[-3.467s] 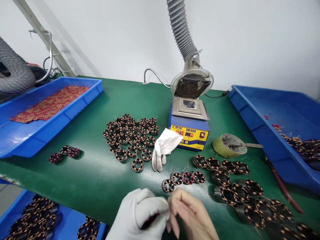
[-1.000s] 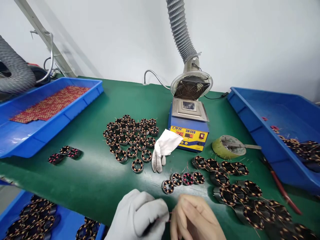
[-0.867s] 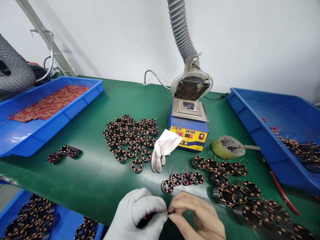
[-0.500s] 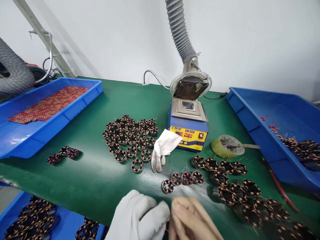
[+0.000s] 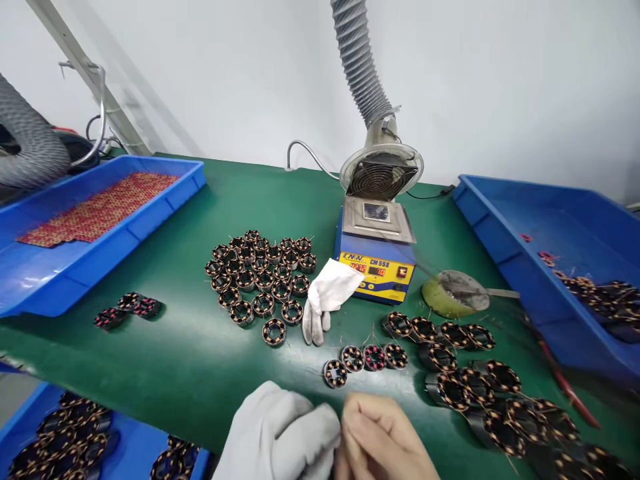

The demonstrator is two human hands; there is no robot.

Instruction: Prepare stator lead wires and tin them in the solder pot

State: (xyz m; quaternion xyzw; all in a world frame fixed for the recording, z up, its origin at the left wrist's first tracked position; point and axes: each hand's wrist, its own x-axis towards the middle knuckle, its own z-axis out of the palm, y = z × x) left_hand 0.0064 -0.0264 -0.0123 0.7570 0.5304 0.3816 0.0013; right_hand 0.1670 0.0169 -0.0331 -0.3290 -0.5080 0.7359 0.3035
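Note:
My left hand [image 5: 287,433], in a white glove, is closed at the front edge of the table. Right beside it, my bare right hand [image 5: 380,437] has thumb and fingers pinched together, its fingertips against the glove. Whatever they hold is hidden behind the fingers. Just beyond the hands stands a short row of black ring-shaped motor stators with copper windings [image 5: 353,359], one with pink marks [image 5: 375,357]. Another stator [image 5: 335,374] sits nearest my fingers. More stators [image 5: 450,391], with loose wire ends, lie to the right.
A blue CM 55B solder pot [image 5: 377,267] stands under an exhaust hose [image 5: 363,63]. Near it are a spare white glove [image 5: 330,290], a green round tin [image 5: 453,297] and clustered stators [image 5: 245,280]. Blue trays [image 5: 165,213] [image 5: 525,280] flank the table; a red-handled tool [image 5: 567,387] lies right.
My right hand has shifted very slightly, with its fingers still pinched beside the glove. The left hand is nearly still. The pot's display digits differ.

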